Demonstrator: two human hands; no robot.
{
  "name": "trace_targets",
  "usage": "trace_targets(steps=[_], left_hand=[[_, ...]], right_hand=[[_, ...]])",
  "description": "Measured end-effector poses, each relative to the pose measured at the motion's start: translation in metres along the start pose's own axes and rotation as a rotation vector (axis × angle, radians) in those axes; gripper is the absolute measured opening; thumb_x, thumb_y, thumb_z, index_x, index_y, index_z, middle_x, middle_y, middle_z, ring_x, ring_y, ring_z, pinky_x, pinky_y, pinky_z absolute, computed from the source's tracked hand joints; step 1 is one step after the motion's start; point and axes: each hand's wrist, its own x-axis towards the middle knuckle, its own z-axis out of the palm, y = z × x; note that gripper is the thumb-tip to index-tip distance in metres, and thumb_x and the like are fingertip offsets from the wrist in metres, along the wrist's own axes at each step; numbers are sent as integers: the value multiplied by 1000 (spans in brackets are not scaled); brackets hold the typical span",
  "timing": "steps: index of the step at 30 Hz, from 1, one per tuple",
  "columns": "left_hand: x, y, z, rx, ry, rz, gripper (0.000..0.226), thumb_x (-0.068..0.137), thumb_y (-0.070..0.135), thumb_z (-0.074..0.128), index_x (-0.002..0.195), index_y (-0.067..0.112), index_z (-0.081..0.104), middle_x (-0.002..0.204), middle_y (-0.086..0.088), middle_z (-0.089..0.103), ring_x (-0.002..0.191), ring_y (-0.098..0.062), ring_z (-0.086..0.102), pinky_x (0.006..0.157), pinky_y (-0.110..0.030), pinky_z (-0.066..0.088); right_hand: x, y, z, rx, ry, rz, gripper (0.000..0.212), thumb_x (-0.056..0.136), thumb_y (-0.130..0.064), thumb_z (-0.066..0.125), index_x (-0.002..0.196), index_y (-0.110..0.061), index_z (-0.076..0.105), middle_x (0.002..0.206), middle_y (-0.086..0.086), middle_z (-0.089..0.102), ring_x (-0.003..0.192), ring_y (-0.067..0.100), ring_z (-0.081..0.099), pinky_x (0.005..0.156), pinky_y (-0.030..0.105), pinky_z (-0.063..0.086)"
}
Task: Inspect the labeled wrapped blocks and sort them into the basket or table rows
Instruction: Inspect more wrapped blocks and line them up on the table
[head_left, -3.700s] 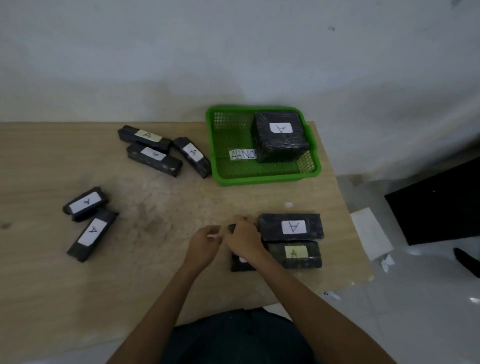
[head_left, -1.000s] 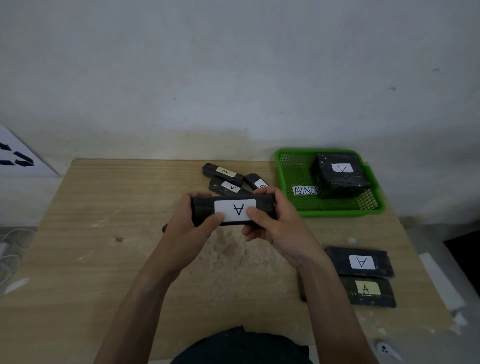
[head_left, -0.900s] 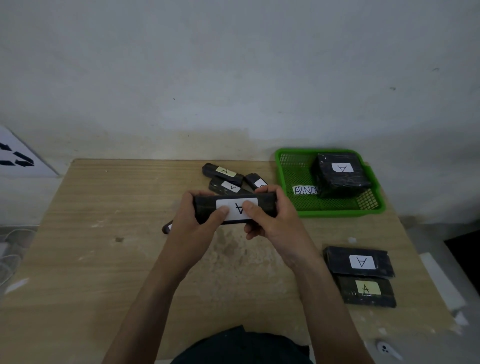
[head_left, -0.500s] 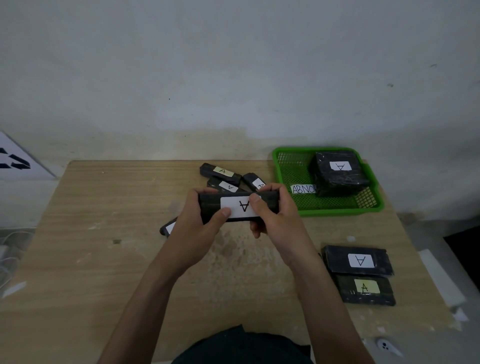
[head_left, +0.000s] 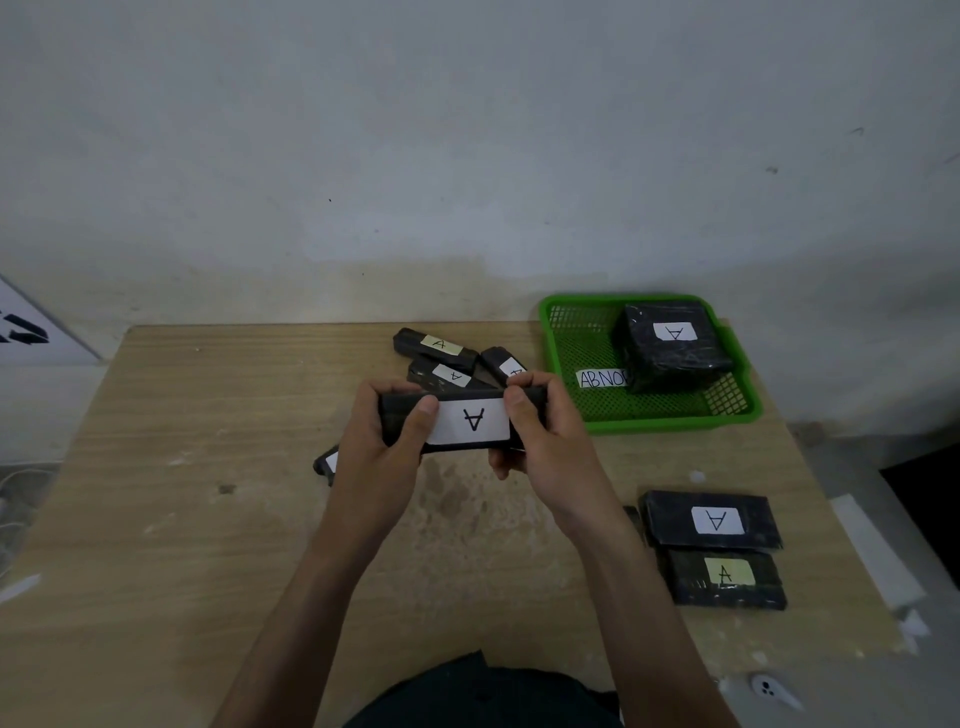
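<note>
A black wrapped block (head_left: 470, 423) with a white label marked A is held level above the table's middle. My left hand (head_left: 382, 452) grips its left end and my right hand (head_left: 543, 447) grips its right end. The green basket (head_left: 665, 421) at the back right holds a large black block (head_left: 672, 343) and a paper tag reading ABNO (head_left: 600, 378). Two labelled blocks lie side by side at the front right: one with a white label (head_left: 711, 519), one with a yellow label (head_left: 724, 577).
Three labelled blocks (head_left: 447, 358) lie in a loose cluster behind my hands. Another block (head_left: 326, 462) shows partly under my left hand. The wooden table (head_left: 182, 493) ends at the wall behind and drops off at the right, where white scraps lie on the floor.
Both hands lifted the block from the front right of the table up to the middle. In the last second they tilted it slightly and shifted a little to the right.
</note>
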Motion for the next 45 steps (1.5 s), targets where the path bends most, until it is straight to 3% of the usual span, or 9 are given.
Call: trace_targets(steps=[2, 6, 11, 17, 21, 27, 32, 39, 45], left_hand=[[-1, 0, -2, -100, -1, -69, 8, 94, 20, 52, 97, 28, 53, 89, 11, 55, 69, 7, 59, 58, -15, 51], [4, -3, -11, -125, -3, -175, 12, 95, 27, 50, 94, 26, 62, 87, 6, 62, 79, -13, 57, 67, -28, 43], [5, -3, -14, -135, -52, -259, 19, 99, 28, 41, 94, 24, 60, 93, 2, 60, 84, -14, 58, 74, -31, 45], [0, -5, -4, -84, -60, -200, 12, 95, 13, 49, 91, 24, 54, 90, 5, 55, 79, -10, 53, 70, -24, 46], [-3, -9, 3, -14, 24, -126, 17, 85, 17, 67, 91, 20, 51, 84, 5, 57, 73, -7, 56, 65, -20, 47], [-4, -9, 9, 6, 79, -81, 19, 84, 12, 67, 87, 21, 50, 82, 6, 57, 69, 3, 56, 62, -14, 47], [-2, -2, 6, -18, 82, 6, 18, 90, 5, 54, 82, 21, 50, 79, 7, 54, 60, 9, 50, 58, -11, 42], [-3, -2, 0, -120, 48, 6, 16, 88, 21, 39, 87, 18, 55, 88, 10, 55, 78, 1, 51, 73, -29, 41], [-4, 7, 2, -106, 6, 7, 25, 102, 20, 30, 100, 28, 54, 101, 9, 56, 88, 4, 51, 80, -27, 42]], right_hand=[[-1, 1, -4, 16, -20, 16, 8, 98, -18, 49, 100, -25, 50, 84, 4, 59, 54, 14, 57, 50, 28, 46], [1, 0, -14, -8, -64, 14, 16, 96, -14, 53, 102, -28, 57, 103, 2, 60, 78, 12, 60, 58, 23, 47], [2, -1, -15, 15, -125, 3, 29, 91, 2, 52, 98, -24, 61, 113, 2, 61, 93, 12, 55, 73, 27, 48], [4, 9, 0, -198, -37, 144, 24, 88, -29, 65, 109, -30, 52, 114, 1, 56, 102, 19, 59, 97, 45, 49], [3, 12, 7, -184, 23, 155, 37, 81, -26, 74, 109, -22, 51, 101, -4, 57, 92, 11, 60, 91, 37, 53], [-1, 9, 11, -211, 79, 48, 30, 81, -17, 73, 99, -20, 49, 85, -7, 53, 65, -7, 52, 62, 10, 43], [2, 5, 13, -147, 60, 44, 10, 94, -16, 54, 92, -24, 50, 97, -2, 53, 83, 8, 56, 92, 40, 51], [0, -5, 11, 30, 75, -1, 29, 99, -5, 35, 83, -18, 55, 91, 0, 51, 84, 12, 53, 83, 32, 53], [2, -6, 8, 46, 79, -146, 22, 96, -8, 39, 84, -19, 54, 97, 2, 54, 92, 11, 53, 86, 30, 49]])
